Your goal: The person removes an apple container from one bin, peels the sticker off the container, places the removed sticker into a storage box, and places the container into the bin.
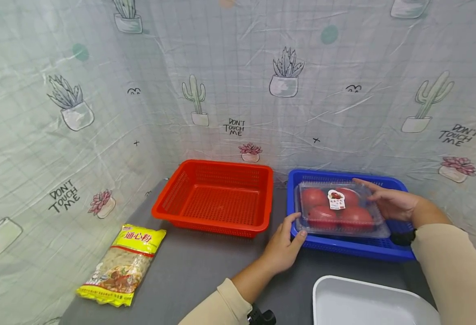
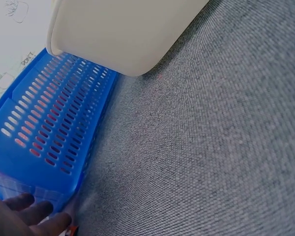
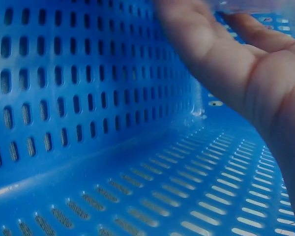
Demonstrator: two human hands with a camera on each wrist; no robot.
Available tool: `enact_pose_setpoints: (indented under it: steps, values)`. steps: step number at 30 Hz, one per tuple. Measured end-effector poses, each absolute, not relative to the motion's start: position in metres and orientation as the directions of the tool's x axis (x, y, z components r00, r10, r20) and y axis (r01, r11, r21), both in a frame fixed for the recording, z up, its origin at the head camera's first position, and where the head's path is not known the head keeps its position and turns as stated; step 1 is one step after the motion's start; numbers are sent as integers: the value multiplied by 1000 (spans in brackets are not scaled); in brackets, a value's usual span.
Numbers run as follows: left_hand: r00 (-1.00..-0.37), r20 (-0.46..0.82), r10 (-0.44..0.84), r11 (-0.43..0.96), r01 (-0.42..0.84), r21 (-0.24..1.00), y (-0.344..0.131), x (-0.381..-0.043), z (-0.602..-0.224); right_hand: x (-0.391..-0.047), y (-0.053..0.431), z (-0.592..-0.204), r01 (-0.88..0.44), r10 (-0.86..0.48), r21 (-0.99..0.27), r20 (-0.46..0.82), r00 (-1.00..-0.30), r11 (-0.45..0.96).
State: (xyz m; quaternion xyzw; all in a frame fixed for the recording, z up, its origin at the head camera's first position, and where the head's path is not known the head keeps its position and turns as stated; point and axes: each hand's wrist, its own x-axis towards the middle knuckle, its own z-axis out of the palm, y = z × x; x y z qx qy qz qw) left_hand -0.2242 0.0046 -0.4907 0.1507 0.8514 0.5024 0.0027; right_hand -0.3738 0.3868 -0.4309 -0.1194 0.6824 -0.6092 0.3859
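A clear plastic box (image 1: 339,230) of red tomatoes (image 1: 357,217), with a label on its lid, sits tilted in the blue basket (image 1: 356,250). My left hand (image 1: 282,250) holds the box's near left corner, thumb on the front and fingers on the left side. At the box's right end, my right hand (image 1: 396,204) grips its edge, reaching inside the basket. The left wrist view shows the left fingers (image 2: 37,212) by the corner of the basket (image 2: 44,118). In the right wrist view, the right hand (image 3: 236,66) is above the slotted basket floor (image 3: 187,182).
A red basket (image 1: 217,228) with nothing in it stands left of the blue one. At the left lies a yellow bag of macaroni (image 1: 124,264). A white tray (image 1: 372,302) is at the front right. Behind hangs a cactus-print sheet (image 1: 238,90).
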Motion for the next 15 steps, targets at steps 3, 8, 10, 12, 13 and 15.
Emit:
enact_pose_setpoints:
  steps: [3,8,10,12,13,15]
  values:
    - [-955,141,262,449,250,858,5,-225,-490,-373,387,-430,270,-638,-935,-354,-684,228]
    - [-958,128,255,452,235,861,5,-225,-489,-371,383,-429,231,-621,-937,-347,-703,262]
    - [-958,127,257,451,235,861,5,-225,-489,-370,382,-428,235,-620,-937,-347,-704,258]
    - [-957,129,260,450,238,861,5,-225,-489,-370,382,-428,244,-628,-938,-345,-698,245]
    - [-956,131,262,448,241,861,5,-225,-489,-369,382,-427,250,-630,-938,-348,-695,241]
    - [-954,138,265,448,249,859,5,-225,-490,-368,383,-427,265,-628,-935,-355,-693,236]
